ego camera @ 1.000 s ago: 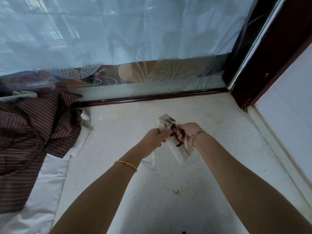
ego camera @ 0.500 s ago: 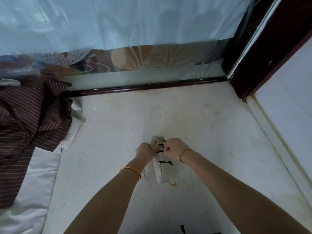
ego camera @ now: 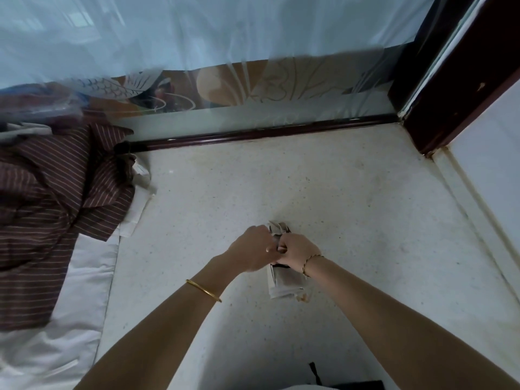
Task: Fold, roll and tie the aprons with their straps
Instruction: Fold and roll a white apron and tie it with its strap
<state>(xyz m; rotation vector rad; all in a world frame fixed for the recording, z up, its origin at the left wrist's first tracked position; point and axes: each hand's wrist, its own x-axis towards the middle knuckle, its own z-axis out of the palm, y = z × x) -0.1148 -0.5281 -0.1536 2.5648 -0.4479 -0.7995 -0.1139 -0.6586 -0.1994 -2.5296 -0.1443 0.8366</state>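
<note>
Apron (ego camera: 284, 284) roll is lying mid-table (ego camera: 365, 220), both hands meeting over its top end. Left hand (ego camera: 253, 249) and right hand (ego camera: 297, 250) are each pinching strap (ego camera: 278, 235), grip curled tight. Tying step, prob. Next move is calling for cinching the knot w/o loosening the roll.

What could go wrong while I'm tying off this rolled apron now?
The left hand and right hand both grip the rolled apron near its top, so the free lower end might unroll before the knot holds. That end lies beside a brownish smear on the counter, which could soil it.
</note>
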